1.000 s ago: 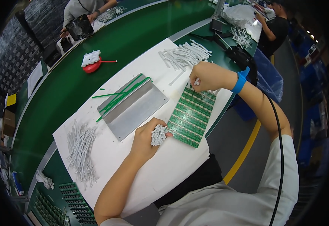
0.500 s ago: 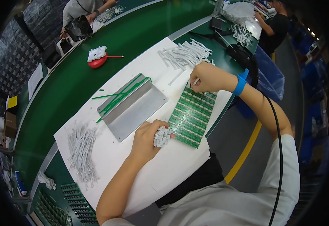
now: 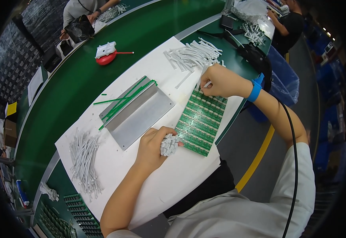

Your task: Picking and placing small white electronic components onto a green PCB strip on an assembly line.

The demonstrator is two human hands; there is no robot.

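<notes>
Clutching a packed bunch of white connectors (image 3: 169, 145) in a curled left hand (image 3: 151, 147), pinching a white sliver (image 3: 207, 84) in a bunched-up right hand (image 3: 220, 81) over a shiny green circuit panel (image 3: 200, 125), super neat rows.

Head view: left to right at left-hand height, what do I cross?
Pile of white cables → grey metal bracket → left hand → white bundle it holds → green circuit-board panel → yellow floor line → black cord.

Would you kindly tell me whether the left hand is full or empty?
Full: the left hand is closed around a bunch of white pieces, their ends showing beside the green board.
</notes>
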